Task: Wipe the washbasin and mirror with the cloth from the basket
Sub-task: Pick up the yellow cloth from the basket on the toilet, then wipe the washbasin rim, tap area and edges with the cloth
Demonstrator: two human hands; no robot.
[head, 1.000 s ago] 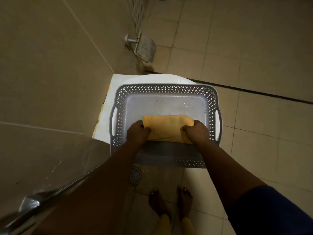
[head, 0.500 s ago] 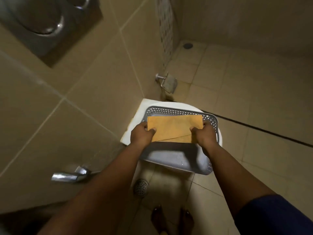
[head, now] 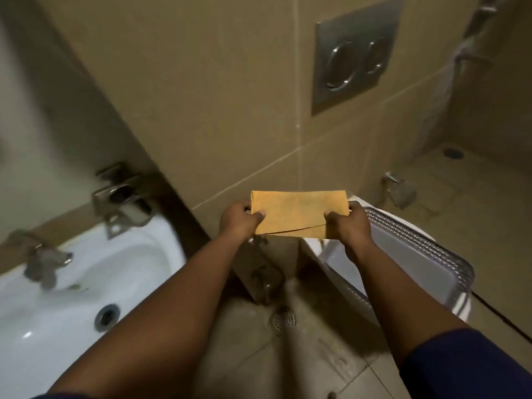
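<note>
Head view: the folded orange-yellow cloth [head: 298, 214] is now held up in the air, clear of the grey perforated plastic basket [head: 417, 263], where a second ago it still lay on the basket floor. It hangs in front of the tiled wall, above the gap between basket and white ceramic washbasin [head: 95, 283]. That suggests the fetching step is done and the wiping can begin. The left hand [head: 239, 220] pinches the cloth's left edge, its fingers [head: 257, 216] closed over the front with the thumb side behind. The right hand [head: 347, 224] clamps the right edge the same way, fingers [head: 331, 217] curled shut on the fabric. The basket sits at the right on a white toilet lid [head: 463, 308]. The washbasin lies at the lower left, its chrome tap [head: 43, 262] near the back rim. The mirror is not in view.
</note>
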